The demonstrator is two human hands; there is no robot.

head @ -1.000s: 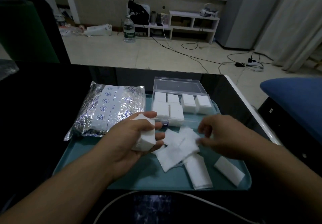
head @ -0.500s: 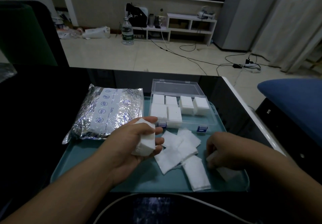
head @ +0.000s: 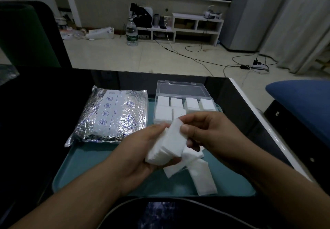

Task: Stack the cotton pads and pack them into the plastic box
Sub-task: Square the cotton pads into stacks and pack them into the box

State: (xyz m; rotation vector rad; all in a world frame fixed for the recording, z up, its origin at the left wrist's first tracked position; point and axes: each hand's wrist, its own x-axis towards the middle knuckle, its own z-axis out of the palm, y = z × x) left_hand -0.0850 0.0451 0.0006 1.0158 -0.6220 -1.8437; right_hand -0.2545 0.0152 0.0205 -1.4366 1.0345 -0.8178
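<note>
We see centre frame, left hand (head: 142, 154) gripping a stack of cotton pads (head: 163, 153), right hand (head: 209, 130) pinching one pad (head: 175, 139) onto it, loose pads (head: 200, 175) below on teal tray (head: 100, 171), plastic box (head: 182, 102) open above, part-filled.

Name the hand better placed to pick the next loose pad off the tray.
Right. The left hand cradles the stack of cotton pads, so it is occupied. The right hand only pinches the top pad onto that stack and hangs directly above the loose pads on the teal tray.
</note>
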